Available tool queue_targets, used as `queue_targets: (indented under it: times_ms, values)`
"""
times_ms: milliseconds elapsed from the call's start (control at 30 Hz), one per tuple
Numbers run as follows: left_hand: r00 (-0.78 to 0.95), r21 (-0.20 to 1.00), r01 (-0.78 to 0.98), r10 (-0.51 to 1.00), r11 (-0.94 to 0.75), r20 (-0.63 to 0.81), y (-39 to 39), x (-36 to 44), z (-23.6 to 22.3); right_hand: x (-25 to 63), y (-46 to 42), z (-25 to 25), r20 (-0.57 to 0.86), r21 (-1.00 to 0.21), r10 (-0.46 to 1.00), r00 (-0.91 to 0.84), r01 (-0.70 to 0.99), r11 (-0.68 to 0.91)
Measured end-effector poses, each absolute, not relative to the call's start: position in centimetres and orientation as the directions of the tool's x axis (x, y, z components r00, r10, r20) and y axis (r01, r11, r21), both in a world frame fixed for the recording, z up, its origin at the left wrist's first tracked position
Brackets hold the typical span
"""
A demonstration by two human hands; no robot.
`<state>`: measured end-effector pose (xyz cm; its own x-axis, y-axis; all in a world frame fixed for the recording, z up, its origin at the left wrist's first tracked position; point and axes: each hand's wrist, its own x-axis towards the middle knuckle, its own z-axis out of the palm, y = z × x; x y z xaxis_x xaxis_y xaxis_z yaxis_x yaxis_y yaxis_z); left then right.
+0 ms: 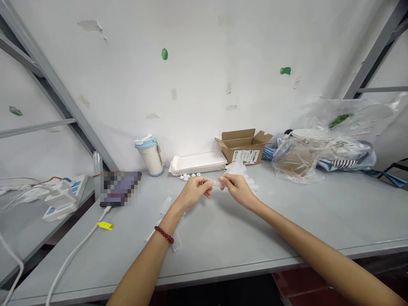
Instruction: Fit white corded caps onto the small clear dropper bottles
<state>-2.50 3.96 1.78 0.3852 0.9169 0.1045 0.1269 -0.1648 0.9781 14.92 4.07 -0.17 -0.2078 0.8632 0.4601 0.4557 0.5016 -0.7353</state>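
Note:
My left hand (195,191) and my right hand (238,190) meet above the middle of the table, fingertips closed in a pinch. Between them they hold a small clear plastic piece (217,183), one end in each hand; its exact kind is too small to make out. Just beyond the left hand lie several small white pieces (188,176). Behind my right hand is a pile of translucent plastic pieces (237,169), partly hidden by it. Similar clear plastic pieces (166,205) lie beside and beneath my left forearm.
Along the wall stand a blue-lidded cup (149,157), a stack of white flat packages (200,162) and an open cardboard box (244,146). Clear plastic bags (299,157) bulge at the right. A phone (119,189) with a white cable (78,248) lies left, near a power strip (66,197).

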Motion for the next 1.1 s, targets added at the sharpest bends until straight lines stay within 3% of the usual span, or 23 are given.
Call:
queue_targets:
  times_ms: [167, 300, 433, 600, 767, 967, 1100]
  values:
    - [0.399, 0.956, 0.144, 0.899, -0.257, 0.181, 4.0, -2.4, 1.7, 15.1, 4.4, -0.4, 0.398, -0.794, 0.894, -0.205, 0.411, 0.447]
    - [0.348, 0.975, 0.168, 0.934, -0.147, 0.081, 3.8, -2.4, 1.9, 14.8, 3.9, -0.4, 0.516, -0.695, 0.828, -0.220, 0.457, 0.555]
    - [0.406, 0.980, 0.193, 0.913, -0.049, -0.034, 3.5, -2.6, 2.1, 14.7, 3.5, -0.4, 0.598, -0.571, 0.764, -0.244, 0.538, 0.620]
    - [0.405, 0.978, 0.207, 0.910, 0.004, -0.090, 3.6, -2.5, 1.8, 14.8, 3.6, -0.4, 0.663, -0.518, 0.719, -0.212, 0.564, 0.643]
    - [0.366, 0.966, 0.237, 0.931, -0.108, 0.015, 3.6, -2.0, 1.6, 15.0, 3.9, -0.1, 0.531, -0.651, 0.810, -0.249, 0.492, 0.578]
    - [0.354, 0.883, 0.363, 0.920, -0.299, 0.166, 2.8, -1.7, 2.2, 14.8, 4.1, -0.3, 0.217, -0.938, 0.943, -0.252, 0.214, 0.273]
    - [0.382, 0.848, 0.402, 0.905, -0.344, 0.187, 3.2, -2.2, 2.2, 14.6, 4.4, -0.4, 0.124, -0.977, 0.950, -0.286, 0.133, 0.168]
